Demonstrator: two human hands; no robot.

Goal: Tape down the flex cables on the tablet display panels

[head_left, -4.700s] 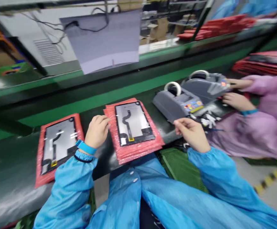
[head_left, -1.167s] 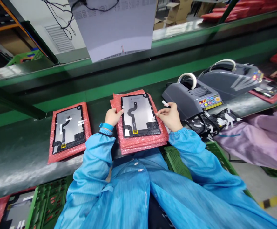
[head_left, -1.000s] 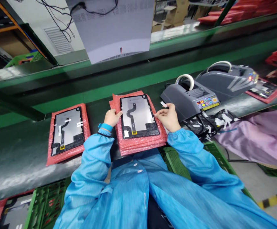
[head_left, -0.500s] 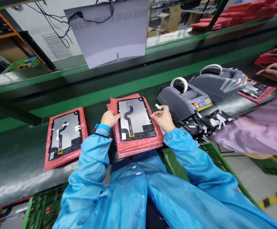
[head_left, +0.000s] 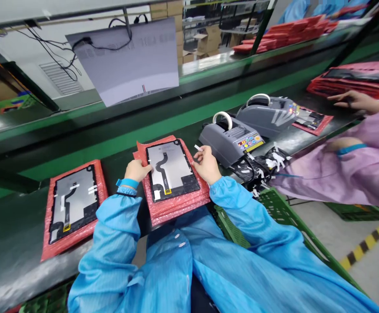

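Observation:
A tablet screen panel (head_left: 176, 167), back side up with a dark curved flex cable, lies on a stack of red bubble-wrap sleeves (head_left: 179, 207) in front of me. My left hand (head_left: 137, 170) grips its left edge, thumb against the rim and the other fingers curled. At the upper right edge is my right hand (head_left: 208, 165), its fingers pinched on a small white tape strip (head_left: 198, 148) that sticks up above them. Small white pieces sit along the panel's left side. To the left, a second tablet screen panel (head_left: 78, 193) rests on red bubble wrap, with several white strips on it.
Two grey tape dispensers (head_left: 230, 141) stand to the right, near a black bundle covered in white scraps (head_left: 270, 163). A co-worker's hand (head_left: 355, 102) is beside a red stack (head_left: 372, 71). A monitor (head_left: 127, 61) hangs ahead; a green crate (head_left: 274, 204) sits below the bench.
My view has swung a little to the right, so the bench things appear farther left. Both hands stay at the panel, the tape strip still pinched in my right hand.

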